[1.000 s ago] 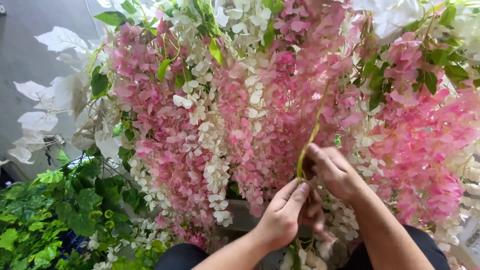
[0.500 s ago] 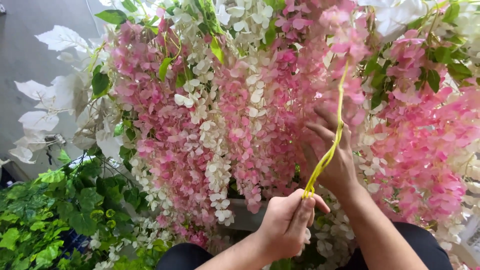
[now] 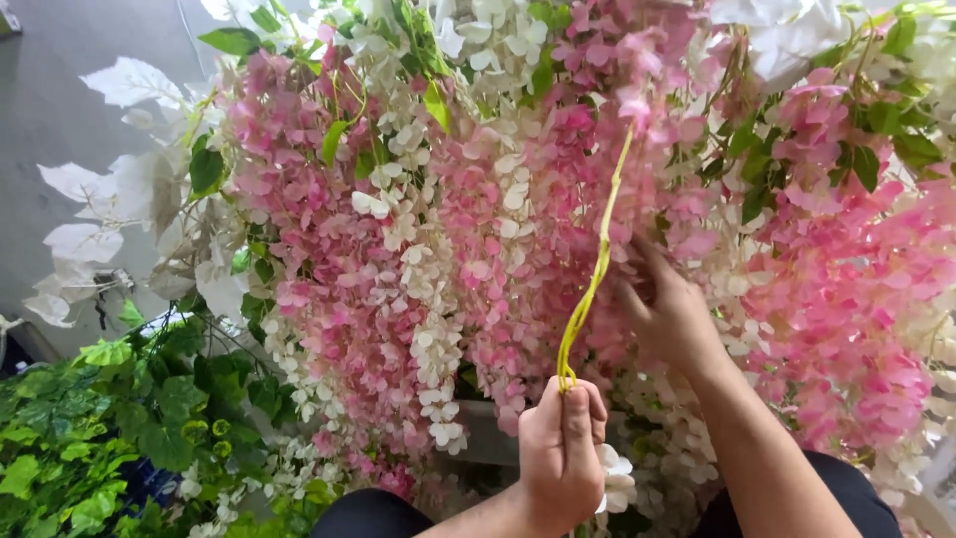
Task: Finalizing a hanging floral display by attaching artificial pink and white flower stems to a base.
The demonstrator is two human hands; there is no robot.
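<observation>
My left hand (image 3: 561, 453) is closed on the lower end of a thin yellow-green stem (image 3: 596, 269), low in the middle of the view. The stem runs up, stretched nearly straight, into a hanging mass of pink and white artificial flower garlands (image 3: 418, 229). My right hand (image 3: 669, 314) is just to the right of the stem, fingers spread and pushed into the pink blossoms; its fingertips are partly hidden by petals.
Green leafy artificial foliage (image 3: 90, 428) fills the lower left. Large white fabric leaves (image 3: 110, 189) hang at the left against a grey floor (image 3: 70, 60). More pink clusters (image 3: 856, 319) with green leaves crowd the right side. My dark-clothed knees show at the bottom edge.
My left hand has pulled the yellow-green stem downward, drawing it out longer and straighter. My right hand let go of the stem and moved up into the flowers.
</observation>
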